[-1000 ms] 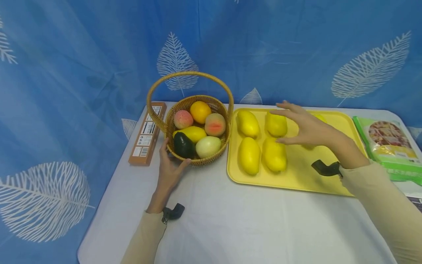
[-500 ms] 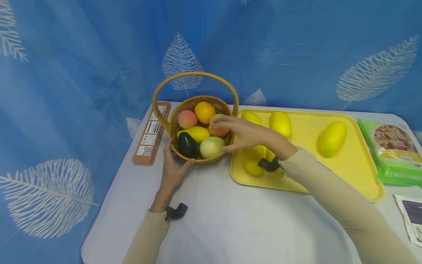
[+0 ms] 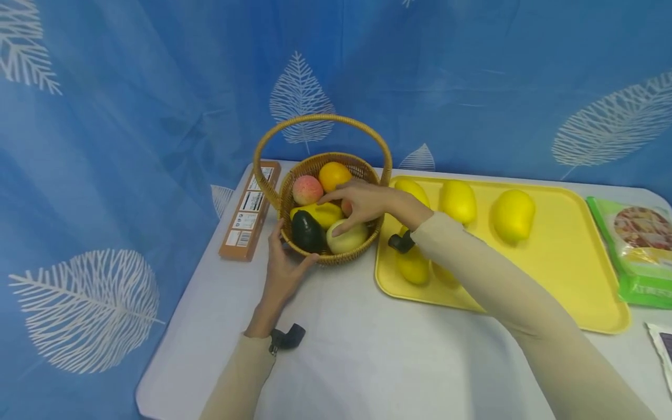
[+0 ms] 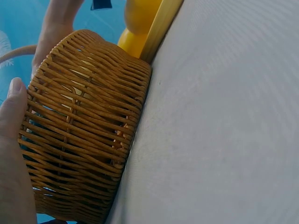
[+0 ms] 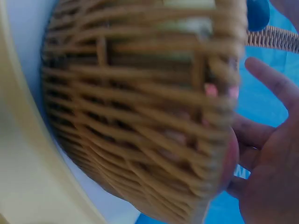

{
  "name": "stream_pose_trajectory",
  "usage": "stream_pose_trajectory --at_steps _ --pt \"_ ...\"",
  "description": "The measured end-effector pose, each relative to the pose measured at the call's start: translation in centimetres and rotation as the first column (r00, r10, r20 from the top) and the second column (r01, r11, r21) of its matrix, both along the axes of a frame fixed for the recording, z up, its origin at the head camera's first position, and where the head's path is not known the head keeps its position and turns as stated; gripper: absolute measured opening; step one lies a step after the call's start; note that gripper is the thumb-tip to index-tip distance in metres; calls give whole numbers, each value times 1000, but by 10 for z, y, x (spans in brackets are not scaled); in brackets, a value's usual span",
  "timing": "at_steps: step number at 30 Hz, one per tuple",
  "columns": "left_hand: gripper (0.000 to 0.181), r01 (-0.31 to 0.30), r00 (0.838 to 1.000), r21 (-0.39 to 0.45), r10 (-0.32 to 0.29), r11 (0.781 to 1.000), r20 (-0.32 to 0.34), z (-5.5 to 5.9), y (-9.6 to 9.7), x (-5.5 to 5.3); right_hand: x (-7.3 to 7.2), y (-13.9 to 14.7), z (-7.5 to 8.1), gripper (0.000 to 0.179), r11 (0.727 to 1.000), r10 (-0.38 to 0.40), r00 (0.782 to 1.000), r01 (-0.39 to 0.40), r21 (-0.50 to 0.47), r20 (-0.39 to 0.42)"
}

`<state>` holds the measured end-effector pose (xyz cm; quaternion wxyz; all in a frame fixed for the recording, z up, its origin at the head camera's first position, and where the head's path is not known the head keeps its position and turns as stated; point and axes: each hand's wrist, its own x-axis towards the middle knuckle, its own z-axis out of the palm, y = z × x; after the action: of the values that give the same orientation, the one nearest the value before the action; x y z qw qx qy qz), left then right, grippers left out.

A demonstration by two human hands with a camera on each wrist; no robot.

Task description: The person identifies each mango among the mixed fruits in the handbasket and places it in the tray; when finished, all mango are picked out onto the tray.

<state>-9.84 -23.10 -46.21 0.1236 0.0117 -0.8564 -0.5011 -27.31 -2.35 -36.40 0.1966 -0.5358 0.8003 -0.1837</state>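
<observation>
A wicker basket (image 3: 331,261) with a tall looped handle holds fruit: an orange (image 3: 334,175), a pinkish peach (image 3: 307,190), a yellow mango (image 3: 320,214), a dark green avocado (image 3: 307,231) and a pale green fruit (image 3: 347,236). My left hand (image 3: 282,274) rests against the basket's front left side, thumb and fingers spread along its wall. My right hand (image 3: 362,201) reaches over the right rim with thumb and index finger apart, above the fruit. It mostly covers a second peach (image 5: 230,163); in the right wrist view the other fingers bend close beside that peach.
Right of the basket lies a yellow tray (image 3: 567,280) with several yellow mangoes (image 3: 513,216), some partly behind my right arm. A brown box (image 3: 249,213) lies left of the basket. A green-edged food packet (image 3: 637,245) lies to the right. A blue curtain (image 3: 457,76) hangs behind.
My right hand has moved left from over the tray to over the basket. The rightmost mango, uncovered by the hand, has shifted left and turned on the tray. My left hand stays at the basket.
</observation>
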Motion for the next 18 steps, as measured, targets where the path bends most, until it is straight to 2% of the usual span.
stream_pose_trajectory --at_steps 5,10,14,18 --pt "102 0 1000 -17 0 1000 -8 0 1 0 -7 -1 0 81 1000 17 999 -18 15 46" --pt "101 -6 1000 -17 6 1000 0 -1 1 0 -8 -6 -4 81 996 88 995 -86 38 -51" --pt "101 -4 1000 -11 5 1000 11 -1 2 0 -5 -11 -5 86 987 97 989 -81 136 -111" --pt "101 2 1000 -6 -2 1000 14 0 1 0 0 -18 -3 92 963 88 991 -59 265 -98"
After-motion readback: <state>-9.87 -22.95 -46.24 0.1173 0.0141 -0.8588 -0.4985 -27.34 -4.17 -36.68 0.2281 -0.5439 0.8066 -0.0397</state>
